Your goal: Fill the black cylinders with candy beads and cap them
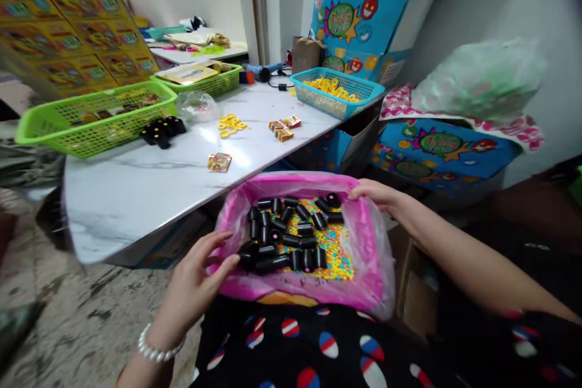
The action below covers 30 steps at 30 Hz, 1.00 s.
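Observation:
A pink plastic basket (307, 179) lined with a clear bag sits before my body, just off the table's edge. Many small coloured candy beads (339, 251) cover its bottom, and several black cylindrical pieces (291, 240) lie on top of them, a few showing a pink dot at the end. My left hand (197, 270) grips the basket's left rim, thumb near the black pieces. At the far right corner, my right hand (375, 193) holds the rim, its thumb on top and its other fingers mostly hidden.
On the white table (182, 185) are yellow rings (231, 125), small packets (219, 162) and a cluster of black pieces (162, 130). A green basket (95, 139) and a blue basket (343, 110) stand farther back. Blue cartons (359, 21) are stacked behind; another carton (441, 148) stands right.

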Each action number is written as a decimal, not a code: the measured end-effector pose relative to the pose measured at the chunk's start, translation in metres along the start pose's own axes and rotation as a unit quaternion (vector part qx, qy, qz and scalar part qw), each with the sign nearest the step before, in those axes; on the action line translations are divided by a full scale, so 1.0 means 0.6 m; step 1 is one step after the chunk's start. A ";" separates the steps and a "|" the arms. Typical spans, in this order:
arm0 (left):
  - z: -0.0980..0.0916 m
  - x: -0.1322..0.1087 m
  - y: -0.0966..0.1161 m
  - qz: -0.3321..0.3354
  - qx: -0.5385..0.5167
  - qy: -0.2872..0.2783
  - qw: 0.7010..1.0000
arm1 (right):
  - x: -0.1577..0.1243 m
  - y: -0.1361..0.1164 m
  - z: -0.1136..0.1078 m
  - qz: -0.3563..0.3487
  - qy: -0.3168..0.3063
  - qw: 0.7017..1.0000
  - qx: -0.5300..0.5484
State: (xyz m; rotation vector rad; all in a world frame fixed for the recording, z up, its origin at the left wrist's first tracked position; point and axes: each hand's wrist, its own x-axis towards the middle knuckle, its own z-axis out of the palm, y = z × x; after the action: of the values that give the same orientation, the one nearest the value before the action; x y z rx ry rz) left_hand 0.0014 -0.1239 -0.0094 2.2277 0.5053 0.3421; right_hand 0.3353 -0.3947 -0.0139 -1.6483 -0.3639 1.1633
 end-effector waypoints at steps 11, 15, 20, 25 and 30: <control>0.008 0.024 0.036 0.069 0.322 -0.087 0.940 | 0.110 -0.044 0.060 0.092 -0.096 0.990 -0.036; 0.037 0.070 0.030 0.091 0.330 -0.186 0.921 | 0.094 -0.041 0.044 0.098 -0.074 0.991 -0.047; 0.085 0.077 0.017 0.109 0.265 -0.200 0.937 | 0.026 -0.037 0.012 -0.063 0.124 0.990 -0.021; 0.100 0.045 0.045 0.104 0.104 -0.108 0.983 | -0.087 -0.041 0.027 -0.164 0.098 0.981 -0.026; 0.111 0.032 0.049 0.055 0.063 -0.151 0.985 | -0.088 0.025 0.124 -0.202 -0.071 0.911 -0.353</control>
State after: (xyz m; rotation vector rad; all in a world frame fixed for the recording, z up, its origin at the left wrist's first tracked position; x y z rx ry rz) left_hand 0.0523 -0.1763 -0.0276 2.3815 0.2480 0.0238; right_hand 0.2441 -0.3964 0.0008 -1.9578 -1.2771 0.8737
